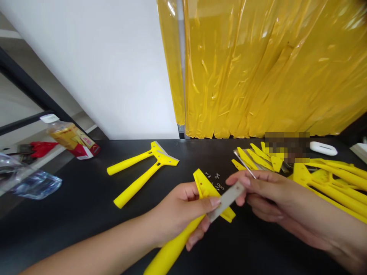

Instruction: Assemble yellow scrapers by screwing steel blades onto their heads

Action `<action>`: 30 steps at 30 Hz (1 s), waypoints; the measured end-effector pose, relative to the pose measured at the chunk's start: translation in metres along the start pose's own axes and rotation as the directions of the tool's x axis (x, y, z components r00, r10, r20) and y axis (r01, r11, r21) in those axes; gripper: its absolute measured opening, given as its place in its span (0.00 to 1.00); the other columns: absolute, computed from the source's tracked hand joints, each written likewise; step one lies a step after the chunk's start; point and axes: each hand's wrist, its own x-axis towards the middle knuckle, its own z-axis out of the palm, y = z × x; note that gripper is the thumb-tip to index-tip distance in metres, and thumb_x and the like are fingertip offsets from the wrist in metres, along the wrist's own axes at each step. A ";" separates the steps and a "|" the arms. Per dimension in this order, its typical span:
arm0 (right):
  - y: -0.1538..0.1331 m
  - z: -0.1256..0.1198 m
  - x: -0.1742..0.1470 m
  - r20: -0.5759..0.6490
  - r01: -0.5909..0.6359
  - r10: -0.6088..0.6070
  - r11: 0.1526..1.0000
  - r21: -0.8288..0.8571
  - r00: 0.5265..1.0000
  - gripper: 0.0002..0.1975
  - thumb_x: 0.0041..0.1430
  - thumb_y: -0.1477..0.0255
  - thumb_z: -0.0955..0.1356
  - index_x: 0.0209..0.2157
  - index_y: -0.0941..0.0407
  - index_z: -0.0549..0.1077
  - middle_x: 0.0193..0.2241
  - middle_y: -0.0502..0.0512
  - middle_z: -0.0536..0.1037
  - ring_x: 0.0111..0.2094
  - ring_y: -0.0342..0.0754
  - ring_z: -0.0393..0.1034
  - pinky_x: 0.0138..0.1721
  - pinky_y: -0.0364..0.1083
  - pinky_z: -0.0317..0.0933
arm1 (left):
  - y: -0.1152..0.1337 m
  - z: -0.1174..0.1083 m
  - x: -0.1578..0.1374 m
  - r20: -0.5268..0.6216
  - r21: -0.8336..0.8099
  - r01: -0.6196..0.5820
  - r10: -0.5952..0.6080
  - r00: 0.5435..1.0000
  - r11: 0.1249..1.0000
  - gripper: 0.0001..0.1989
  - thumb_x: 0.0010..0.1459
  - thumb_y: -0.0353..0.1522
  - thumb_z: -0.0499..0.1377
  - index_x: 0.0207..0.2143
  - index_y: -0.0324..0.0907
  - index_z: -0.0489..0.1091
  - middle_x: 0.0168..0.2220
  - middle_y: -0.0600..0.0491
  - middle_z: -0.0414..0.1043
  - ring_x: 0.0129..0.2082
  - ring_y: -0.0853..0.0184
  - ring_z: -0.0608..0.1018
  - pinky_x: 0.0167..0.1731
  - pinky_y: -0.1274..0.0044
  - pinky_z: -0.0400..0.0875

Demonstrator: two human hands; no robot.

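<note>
My left hand (183, 210) is closed around the neck of a yellow scraper handle (172, 250), whose wide head slants down to the right. Its thumb presses on the lower end of a flat grey metal plate (228, 198) with holes in it. At the plate's upper end, my right hand (266, 196) pinches it between thumb and fingers. A thin metal rod (245, 165) sticks up from the right hand; its other end is hidden. Small screws and nuts (219, 186) lie on the table just behind the scraper head.
Two yellow scrapers with blades (139, 183) lie at the left of the black table (83, 236). Yellow head pieces (255, 158) and a pile of yellow handles (332, 179) lie on the right, near a white case (323, 148). A drink bottle (71, 137) stands tilted in view at far left.
</note>
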 end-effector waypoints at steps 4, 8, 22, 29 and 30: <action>0.008 0.005 0.000 -0.022 0.043 -0.040 0.993 0.114 0.999 0.18 0.58 0.58 0.81 0.44 0.53 0.84 0.20 0.40 0.59 0.20 0.36 0.37 0.21 0.43 0.36 | -0.003 0.007 -0.002 -0.065 -0.037 -0.075 0.073 0.995 0.996 0.19 0.67 0.46 0.67 0.35 0.42 0.69 0.20 0.60 0.69 0.12 0.76 0.67 0.11 0.86 0.66; 0.020 0.015 0.001 -0.001 0.059 -0.061 0.972 0.226 0.998 0.16 0.62 0.58 0.79 0.32 0.53 0.76 0.17 0.39 0.50 0.20 0.38 0.35 0.22 0.43 0.39 | -0.009 0.012 -0.004 -0.118 -0.047 -0.096 0.090 0.989 0.994 0.21 0.64 0.48 0.69 0.35 0.42 0.68 0.21 0.59 0.71 0.11 0.77 0.67 0.10 0.87 0.64; 0.017 0.005 0.005 -0.077 0.318 -0.401 0.817 -0.482 0.913 0.22 0.68 0.51 0.72 0.30 0.53 0.73 0.26 0.49 0.69 0.30 0.45 0.61 0.30 0.43 0.59 | -0.004 0.018 -0.013 -0.019 0.135 0.068 -0.066 0.998 0.988 0.26 0.69 0.56 0.59 0.40 0.41 0.69 0.33 0.53 0.74 0.20 0.77 0.67 0.16 0.86 0.62; 0.031 0.013 -0.002 0.062 0.335 -0.397 0.670 -0.663 0.916 0.22 0.74 0.53 0.67 0.29 0.52 0.67 0.23 0.46 0.68 0.25 0.44 0.59 0.26 0.43 0.54 | -0.004 0.020 -0.013 0.097 0.191 0.087 -0.107 0.989 0.978 0.28 0.69 0.58 0.57 0.43 0.41 0.71 0.34 0.52 0.75 0.20 0.76 0.65 0.17 0.85 0.62; 0.033 0.013 -0.002 0.055 0.333 -0.404 0.660 -0.674 0.913 0.23 0.75 0.53 0.67 0.28 0.52 0.66 0.23 0.46 0.68 0.25 0.43 0.58 0.26 0.43 0.54 | -0.005 0.020 -0.012 0.098 0.188 0.083 -0.103 0.990 0.979 0.28 0.69 0.58 0.57 0.43 0.41 0.70 0.33 0.52 0.75 0.20 0.76 0.65 0.17 0.85 0.62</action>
